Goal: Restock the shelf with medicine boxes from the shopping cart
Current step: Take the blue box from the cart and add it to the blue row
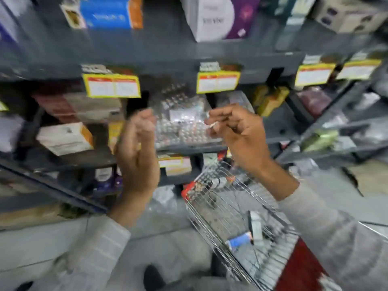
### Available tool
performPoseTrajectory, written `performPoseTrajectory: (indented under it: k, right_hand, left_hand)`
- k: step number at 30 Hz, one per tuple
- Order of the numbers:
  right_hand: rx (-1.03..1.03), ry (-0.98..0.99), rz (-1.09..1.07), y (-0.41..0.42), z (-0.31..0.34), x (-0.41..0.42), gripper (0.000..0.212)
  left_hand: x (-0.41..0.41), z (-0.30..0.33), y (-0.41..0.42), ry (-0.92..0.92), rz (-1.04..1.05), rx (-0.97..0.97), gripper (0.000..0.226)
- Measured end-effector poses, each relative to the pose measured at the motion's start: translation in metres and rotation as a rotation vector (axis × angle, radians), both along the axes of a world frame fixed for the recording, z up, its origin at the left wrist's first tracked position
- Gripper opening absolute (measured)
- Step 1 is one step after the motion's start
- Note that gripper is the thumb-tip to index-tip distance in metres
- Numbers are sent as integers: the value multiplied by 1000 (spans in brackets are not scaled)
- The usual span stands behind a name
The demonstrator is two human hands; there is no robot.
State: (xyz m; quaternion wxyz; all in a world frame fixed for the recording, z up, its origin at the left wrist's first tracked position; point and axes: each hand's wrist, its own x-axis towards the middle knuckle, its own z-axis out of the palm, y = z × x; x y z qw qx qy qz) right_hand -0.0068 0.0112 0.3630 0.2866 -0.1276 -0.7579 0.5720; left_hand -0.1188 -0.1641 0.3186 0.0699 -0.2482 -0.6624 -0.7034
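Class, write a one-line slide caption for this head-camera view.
Both hands raised before a clear packet on the shelf, the cart below.

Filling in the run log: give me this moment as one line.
phase: at shelf | left hand: raised, curled, holds no box | right hand: pinching small white scrap | cart: boxes remain | image blurred

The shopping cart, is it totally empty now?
No, the shopping cart holds a blue box and a pale upright box near its bottom.
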Motion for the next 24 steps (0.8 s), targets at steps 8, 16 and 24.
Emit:
performPoseTrajectory:
  k: [8,16,24]
  right_hand:
    - [35,-481,-106,85,-147,117,19]
    - [220,-1085,31,111,-308,197,39]
    - [425,-1234,310,104,-438,240,41]
  left_hand:
    - [113,-142,72,-172,-387,-593,41]
    - [166,-254,88,38,-620,-1386,75]
    - [171,-282,97,201,-572,-1500,65]
